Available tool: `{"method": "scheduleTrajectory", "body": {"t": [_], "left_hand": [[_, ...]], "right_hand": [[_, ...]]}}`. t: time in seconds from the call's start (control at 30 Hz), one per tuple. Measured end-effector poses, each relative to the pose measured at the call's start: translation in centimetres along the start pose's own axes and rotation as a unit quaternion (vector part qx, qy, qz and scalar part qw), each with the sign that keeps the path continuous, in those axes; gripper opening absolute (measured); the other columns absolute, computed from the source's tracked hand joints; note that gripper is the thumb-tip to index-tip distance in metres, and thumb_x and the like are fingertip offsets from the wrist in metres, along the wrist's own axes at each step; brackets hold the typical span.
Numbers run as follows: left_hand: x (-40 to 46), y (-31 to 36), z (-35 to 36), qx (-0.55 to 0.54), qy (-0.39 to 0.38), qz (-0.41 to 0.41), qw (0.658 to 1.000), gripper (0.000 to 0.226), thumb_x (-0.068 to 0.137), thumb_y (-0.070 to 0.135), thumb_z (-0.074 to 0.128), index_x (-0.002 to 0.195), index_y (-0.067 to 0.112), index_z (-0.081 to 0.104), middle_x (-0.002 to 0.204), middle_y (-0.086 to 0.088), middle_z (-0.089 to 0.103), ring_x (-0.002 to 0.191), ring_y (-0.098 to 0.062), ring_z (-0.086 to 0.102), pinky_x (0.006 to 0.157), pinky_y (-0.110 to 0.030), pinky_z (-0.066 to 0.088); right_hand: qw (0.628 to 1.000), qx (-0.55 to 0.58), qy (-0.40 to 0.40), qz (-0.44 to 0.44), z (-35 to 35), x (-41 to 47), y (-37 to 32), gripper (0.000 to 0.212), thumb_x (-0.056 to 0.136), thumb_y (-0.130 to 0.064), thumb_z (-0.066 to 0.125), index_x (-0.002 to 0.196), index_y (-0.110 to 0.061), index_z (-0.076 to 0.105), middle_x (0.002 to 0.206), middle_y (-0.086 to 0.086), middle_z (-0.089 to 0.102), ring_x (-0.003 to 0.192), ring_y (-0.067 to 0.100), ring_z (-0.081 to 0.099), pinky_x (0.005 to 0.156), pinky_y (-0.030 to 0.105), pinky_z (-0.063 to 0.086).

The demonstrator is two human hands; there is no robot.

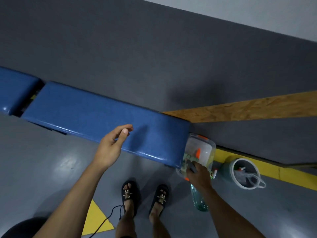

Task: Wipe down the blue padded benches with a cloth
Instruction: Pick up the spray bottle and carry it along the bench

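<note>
A long blue padded bench [96, 114] runs across the middle, against a grey wall. A second blue bench [15, 88] adjoins it at the far left, across a narrow gap. My left hand [111, 146] hovers over the long bench's front edge, fingers loosely curled, holding nothing. My right hand [199, 174] reaches into a clear plastic box [204, 148] with orange clips at the bench's right end. Its fingers close on a greenish cloth [188, 158] and a dark object in the box.
A green plastic bottle [199, 200] lies on the floor under my right forearm. A grey bucket [245, 174] holding small items stands to the right on a yellow floor stripe. A wooden board [248, 109] leans along the wall. My sandalled feet and a black cable are below.
</note>
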State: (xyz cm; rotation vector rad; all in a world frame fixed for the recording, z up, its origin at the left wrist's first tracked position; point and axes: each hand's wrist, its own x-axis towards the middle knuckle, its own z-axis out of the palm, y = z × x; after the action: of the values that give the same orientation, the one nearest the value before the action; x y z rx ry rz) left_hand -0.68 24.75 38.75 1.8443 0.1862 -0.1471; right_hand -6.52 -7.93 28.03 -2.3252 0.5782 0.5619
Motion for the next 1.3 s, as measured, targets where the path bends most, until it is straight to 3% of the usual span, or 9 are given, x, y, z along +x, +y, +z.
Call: {"method": "scheduleTrajectory", "body": {"t": [0.27,0.37,0.6,0.7,0.8,0.9,1.0,1.13,1.3], "left_hand": [[-1.1,0.2,-0.5,-0.015,0.017,0.008,1.000,0.040,0.093,0.054,0.044,0.118,0.032,0.066,0.118,0.013,0.070,0.108,-0.008,0.067,0.096,-0.041,0.053],[-1.6,0.3,-1.4,-0.016,0.022,0.008,1.000,0.039,0.093,0.054,0.044,0.118,0.033,0.066,0.118,0.013,0.070,0.108,-0.008,0.067,0.095,-0.038,0.052],[-3.3,1.7,-5.9,-0.035,0.069,0.021,0.997,0.043,0.091,0.060,0.044,0.117,0.033,0.065,0.119,0.010,0.070,0.109,-0.009,0.067,0.092,-0.033,0.051],[-4.0,2.0,-9.3,-0.032,0.099,0.021,0.994,0.035,0.099,0.049,0.043,0.119,0.029,0.065,0.120,0.009,0.069,0.108,-0.009,0.066,0.090,-0.031,0.050],[-4.8,1.6,-13.3,-0.032,0.130,0.012,0.991,0.029,0.105,0.035,0.042,0.121,0.026,0.064,0.120,0.006,0.069,0.108,-0.008,0.066,0.090,-0.030,0.050],[-5.4,0.5,-17.5,-0.029,0.147,0.011,0.989,0.032,0.103,0.040,0.041,0.122,0.028,0.064,0.120,0.008,0.068,0.109,-0.008,0.065,0.088,-0.030,0.049],[-5.7,-1.2,-21.6,-0.036,0.159,0.005,0.987,0.032,0.103,0.042,0.041,0.121,0.031,0.064,0.120,0.010,0.069,0.108,-0.008,0.066,0.089,-0.031,0.050],[-5.8,-3.0,-26.8,-0.054,0.171,0.000,0.984,0.039,0.094,0.059,0.042,0.118,0.039,0.065,0.120,0.012,0.069,0.107,-0.009,0.066,0.089,-0.033,0.051],[-5.9,-4.4,-34.2,-0.061,0.202,0.004,0.978,0.044,0.093,0.061,0.043,0.119,0.033,0.065,0.117,0.010,0.071,0.103,-0.011,0.068,0.087,-0.040,0.054]], "right_hand": [[0.997,-0.064,-0.021,-0.044,1.3,-1.2,1.0,0.024,0.092,-0.037,0.060,0.096,-0.014,0.068,0.092,0.010,0.071,0.090,0.034,0.065,0.068,0.031,0.041],[0.997,-0.052,0.001,-0.053,1.2,-1.0,0.1,0.020,0.092,-0.032,0.062,0.099,-0.016,0.069,0.090,0.010,0.072,0.086,0.034,0.066,0.067,0.033,0.045],[0.993,-0.048,0.026,-0.108,-0.1,0.0,-6.7,0.014,0.088,-0.022,0.064,0.077,-0.016,0.057,0.071,0.006,0.064,0.068,0.029,0.059,0.059,0.038,0.045],[0.987,-0.073,0.017,-0.140,0.9,0.1,-10.8,0.010,0.088,-0.019,0.061,0.087,-0.010,0.062,0.080,0.010,0.066,0.073,0.032,0.057,0.061,0.034,0.036],[0.984,-0.096,-0.015,-0.151,3.2,-0.6,-14.7,0.013,0.089,-0.018,0.058,0.082,-0.007,0.060,0.078,0.011,0.061,0.069,0.027,0.051,0.060,0.036,0.033],[0.983,-0.090,-0.026,-0.156,6.5,-1.2,-17.4,0.027,0.088,-0.018,0.059,0.064,-0.022,0.047,0.060,0.001,0.051,0.057,0.023,0.048,0.052,0.036,0.033],[0.980,-0.121,-0.030,-0.156,10.0,-2.5,-19.9,0.022,0.087,-0.023,0.059,0.068,-0.023,0.049,0.060,-0.003,0.049,0.059,0.022,0.050,0.049,0.032,0.030],[0.975,-0.142,-0.065,-0.157,14.8,-4.5,-22.8,0.007,0.086,-0.026,0.055,0.083,-0.021,0.060,0.078,-0.001,0.064,0.074,0.023,0.062,0.068,0.039,0.052],[0.976,-0.141,-0.056,-0.157,18.9,-7.2,-29.2,0.007,0.084,-0.020,0.051,0.079,-0.025,0.053,0.078,-0.005,0.062,0.079,0.022,0.060,0.074,0.034,0.050]]}}
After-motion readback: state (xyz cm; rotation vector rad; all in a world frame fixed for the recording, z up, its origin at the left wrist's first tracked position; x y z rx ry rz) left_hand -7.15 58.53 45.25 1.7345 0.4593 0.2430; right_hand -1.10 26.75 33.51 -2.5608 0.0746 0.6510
